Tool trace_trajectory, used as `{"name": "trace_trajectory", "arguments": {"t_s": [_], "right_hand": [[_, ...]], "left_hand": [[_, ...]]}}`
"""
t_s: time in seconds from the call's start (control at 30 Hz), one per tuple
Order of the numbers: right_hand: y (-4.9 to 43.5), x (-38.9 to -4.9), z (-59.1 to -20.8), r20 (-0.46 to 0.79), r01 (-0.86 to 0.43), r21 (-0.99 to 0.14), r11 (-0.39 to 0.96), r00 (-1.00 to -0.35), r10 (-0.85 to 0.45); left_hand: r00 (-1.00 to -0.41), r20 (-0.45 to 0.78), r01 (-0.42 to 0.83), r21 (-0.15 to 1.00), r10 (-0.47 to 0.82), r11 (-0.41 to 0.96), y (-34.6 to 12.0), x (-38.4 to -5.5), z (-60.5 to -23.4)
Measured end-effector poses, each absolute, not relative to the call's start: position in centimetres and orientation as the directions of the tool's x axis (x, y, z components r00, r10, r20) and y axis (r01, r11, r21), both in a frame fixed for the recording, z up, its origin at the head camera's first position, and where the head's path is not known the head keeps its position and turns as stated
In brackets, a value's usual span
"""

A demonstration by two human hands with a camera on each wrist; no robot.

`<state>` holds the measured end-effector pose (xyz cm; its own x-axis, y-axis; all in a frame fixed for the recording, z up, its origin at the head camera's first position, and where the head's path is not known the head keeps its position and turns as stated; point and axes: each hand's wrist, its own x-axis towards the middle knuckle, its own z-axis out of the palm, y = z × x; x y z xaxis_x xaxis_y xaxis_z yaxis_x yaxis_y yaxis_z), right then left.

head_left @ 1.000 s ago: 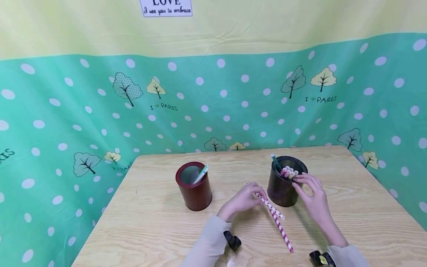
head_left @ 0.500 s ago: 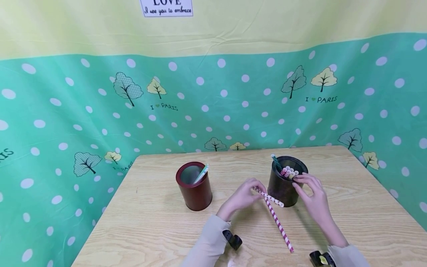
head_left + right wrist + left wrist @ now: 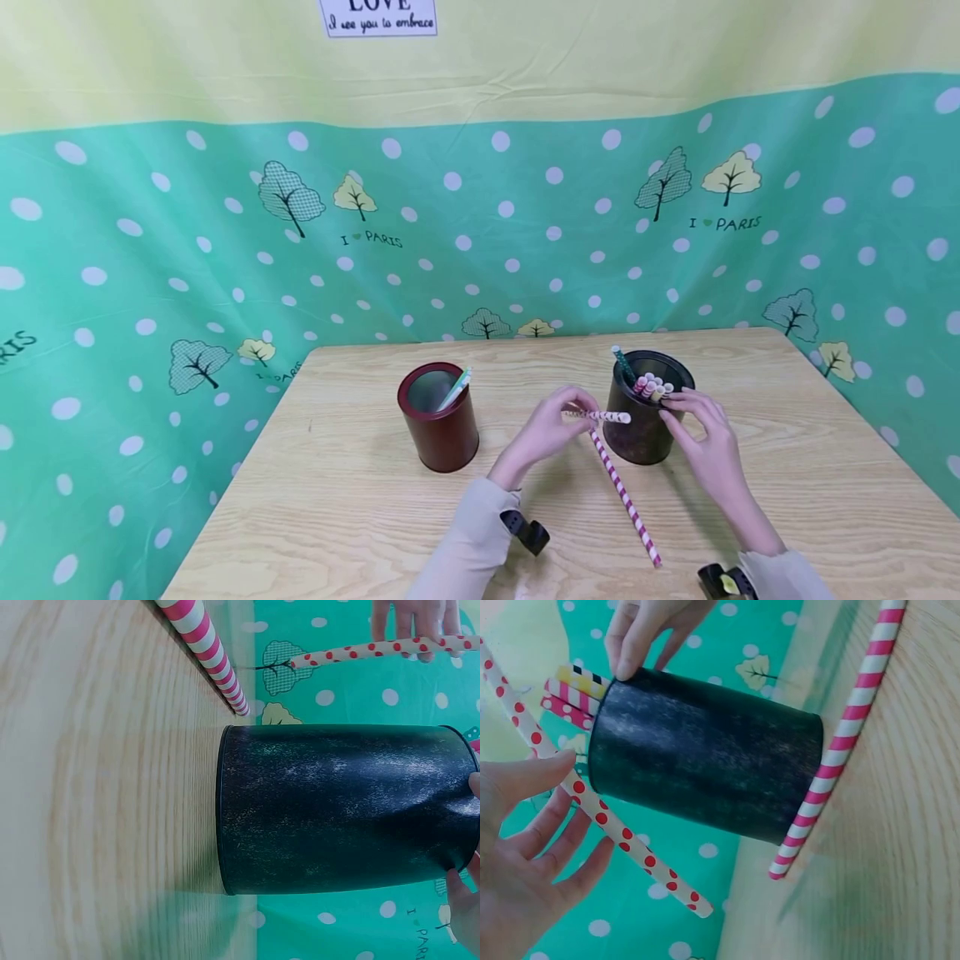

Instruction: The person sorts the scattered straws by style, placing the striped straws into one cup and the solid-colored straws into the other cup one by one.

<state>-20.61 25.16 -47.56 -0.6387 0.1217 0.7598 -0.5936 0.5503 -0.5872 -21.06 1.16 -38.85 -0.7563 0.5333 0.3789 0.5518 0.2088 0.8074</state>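
Observation:
My left hand (image 3: 551,425) pinches a white paper straw with red dots (image 3: 667,877) between thumb and fingers, raised beside the black can (image 3: 705,750). The straw lies nearly level in the head view. At the can's rim, my right hand (image 3: 701,433) grips the near right side with thumb and fingertips. Several paper straws (image 3: 651,387) stand bunched inside the can, with a dark green straw (image 3: 622,363) leaning at its left. A pink-and-white striped straw (image 3: 626,504) lies on the table in front of the can, its far end close to the left hand.
A dark red can (image 3: 442,433) stands to the left, with light green and white straws (image 3: 454,390) leaning inside. The wooden table (image 3: 330,500) ends at a green dotted cloth backdrop (image 3: 420,283) behind both cans.
The left hand has lifted the dotted straw up from beside the striped one and swung its free end upward toward level. The right hand stays at the can's rim.

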Motion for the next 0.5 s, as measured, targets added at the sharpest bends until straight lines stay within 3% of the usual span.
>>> {"name": "trace_trajectory", "arguments": {"t_s": [0.13, 0.43, 0.5], "right_hand": [[27.0, -23.0, -51.3, 0.775, -0.596, -0.567, 0.569, -0.619, 0.124], [27.0, -22.6, -51.0, 0.756, -0.584, -0.583, 0.564, -0.644, 0.114], [27.4, -23.2, -51.8, 0.763, -0.549, -0.559, 0.621, -0.634, 0.126]], "left_hand": [[-0.757, 0.413, 0.551, 0.82, 0.507, 0.155, 1.2, -21.2, -38.6], [-0.775, 0.463, 0.543, 0.836, 0.43, 0.079, 1.3, -21.2, -37.3], [-0.784, 0.458, 0.527, 0.848, 0.419, 0.059, 1.3, -21.1, -36.9]]}}
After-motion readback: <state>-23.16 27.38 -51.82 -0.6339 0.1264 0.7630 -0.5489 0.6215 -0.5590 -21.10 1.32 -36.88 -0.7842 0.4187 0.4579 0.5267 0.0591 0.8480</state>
